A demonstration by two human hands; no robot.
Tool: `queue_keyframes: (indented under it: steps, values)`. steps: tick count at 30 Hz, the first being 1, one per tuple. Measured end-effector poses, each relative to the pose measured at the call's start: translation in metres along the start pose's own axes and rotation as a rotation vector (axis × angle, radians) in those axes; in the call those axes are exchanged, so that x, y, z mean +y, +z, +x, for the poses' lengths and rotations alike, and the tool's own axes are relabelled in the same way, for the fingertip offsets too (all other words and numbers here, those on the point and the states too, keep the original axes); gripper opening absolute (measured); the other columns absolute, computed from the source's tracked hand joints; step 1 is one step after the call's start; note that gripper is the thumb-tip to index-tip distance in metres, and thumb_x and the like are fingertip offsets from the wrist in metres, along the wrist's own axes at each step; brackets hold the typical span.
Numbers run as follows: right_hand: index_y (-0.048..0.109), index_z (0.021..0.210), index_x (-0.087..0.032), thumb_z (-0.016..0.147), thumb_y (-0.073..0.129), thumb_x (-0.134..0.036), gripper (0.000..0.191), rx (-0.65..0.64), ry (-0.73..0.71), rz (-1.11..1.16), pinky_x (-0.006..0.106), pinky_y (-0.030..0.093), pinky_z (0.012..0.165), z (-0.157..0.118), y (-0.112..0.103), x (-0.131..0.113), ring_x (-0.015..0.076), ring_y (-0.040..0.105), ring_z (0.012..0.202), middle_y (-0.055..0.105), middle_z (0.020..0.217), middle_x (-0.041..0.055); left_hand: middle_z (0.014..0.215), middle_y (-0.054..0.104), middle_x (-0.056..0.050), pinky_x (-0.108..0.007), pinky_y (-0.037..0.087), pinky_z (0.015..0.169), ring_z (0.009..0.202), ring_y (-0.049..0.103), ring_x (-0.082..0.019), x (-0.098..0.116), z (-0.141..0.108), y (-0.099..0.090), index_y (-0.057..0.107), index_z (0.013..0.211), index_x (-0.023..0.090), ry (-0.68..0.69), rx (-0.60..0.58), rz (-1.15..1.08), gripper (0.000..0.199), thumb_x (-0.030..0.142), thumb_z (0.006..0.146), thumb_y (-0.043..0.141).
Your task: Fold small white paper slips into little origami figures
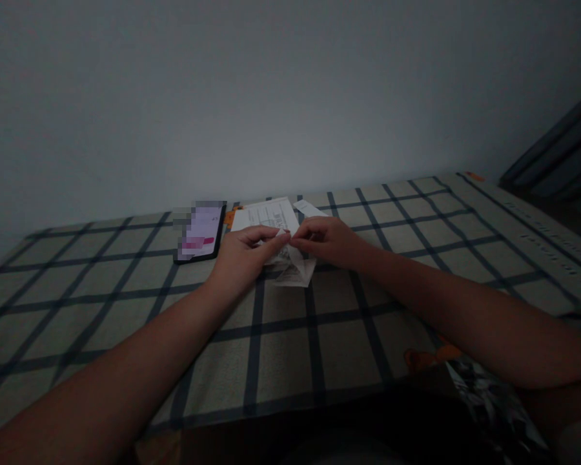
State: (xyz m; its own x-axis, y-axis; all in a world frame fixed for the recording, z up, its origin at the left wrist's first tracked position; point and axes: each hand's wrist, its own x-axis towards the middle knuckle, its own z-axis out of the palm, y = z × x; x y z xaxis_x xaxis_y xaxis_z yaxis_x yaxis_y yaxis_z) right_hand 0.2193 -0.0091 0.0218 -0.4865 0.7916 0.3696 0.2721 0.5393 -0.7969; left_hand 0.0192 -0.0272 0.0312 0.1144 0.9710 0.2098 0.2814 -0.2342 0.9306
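Note:
A thin, creased sheet of printed paper (297, 272) hangs between my two hands, its lower end just over the checked cloth. My left hand (244, 252) pinches its top edge between thumb and fingers. Right beside it, my right hand (324, 239) is also closed on the sheet's top, the fingertips of both hands almost touching. Behind them lies a flat white printed paper (266, 215), partly covered by my left hand. A small white slip (310, 208) lies just behind my right hand.
A phone (201, 232) with a lit screen lies left of the papers. The checked cloth (126, 271) covers the surface up to a plain wall (290, 97). Dark striped fabric (561, 155) is at the far right. Something shiny (494, 400) is near the lower right edge.

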Motion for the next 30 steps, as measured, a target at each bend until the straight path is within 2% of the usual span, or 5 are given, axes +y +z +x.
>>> queue_keyframes:
  steps: [10,16,21,25,30]
  values:
    - [0.065,0.077,-0.014,0.083,0.067,-0.038,0.025,0.019,-0.023,0.025,0.023,0.040,0.059,0.0023,0.0030,0.0035,0.0094,0.053,0.064,0.063,0.072,0.0002,0.086,0.075,-0.005,-0.030,0.050,0.072,0.079,0.067,-0.020,0.0009,-0.0025,0.0010,0.078,0.082,0.019,0.002,-0.005,0.001,0.024,0.042,0.075,0.075]
    - [0.064,0.079,-0.014,0.084,0.067,-0.037,0.024,-0.005,-0.027,0.035,0.024,0.042,0.061,0.0010,0.0040,0.0041,0.0102,0.055,0.067,0.063,0.074,0.0007,0.083,0.075,-0.003,-0.030,0.049,0.073,0.080,0.066,-0.019,0.0006,-0.0025,-0.0005,0.077,0.075,0.021,0.097,0.038,0.071,0.014,0.032,0.079,0.070]
    - [0.064,0.078,-0.014,0.084,0.066,-0.034,0.021,-0.013,-0.078,-0.014,0.024,0.041,0.061,0.0005,0.0044,0.0011,0.0103,0.054,0.067,0.061,0.074,0.0005,0.081,0.074,-0.002,-0.030,0.049,0.074,0.081,0.066,-0.019,-0.0031,-0.0017,-0.0013,0.076,0.074,0.022,0.133,0.062,0.080,0.015,0.030,0.082,0.066]
    - [0.063,0.076,-0.014,0.084,0.066,-0.034,0.021,0.017,-0.081,-0.020,0.024,0.041,0.061,0.0011,0.0040,0.0017,0.0105,0.054,0.067,0.061,0.074,0.0007,0.085,0.074,-0.002,-0.030,0.049,0.074,0.082,0.065,-0.019,-0.0054,-0.0006,-0.0014,0.077,0.080,0.022,0.137,0.036,0.062,0.020,0.034,0.086,0.062]
    - [0.064,0.076,-0.014,0.084,0.066,-0.035,0.022,0.047,-0.036,0.008,0.023,0.039,0.058,0.0011,0.0033,0.0031,0.0100,0.053,0.064,0.063,0.072,0.0003,0.083,0.072,-0.003,-0.029,0.048,0.073,0.081,0.065,-0.019,-0.0003,-0.0011,-0.0001,0.074,0.076,0.020,0.143,-0.021,0.109,0.019,0.038,0.080,0.071]
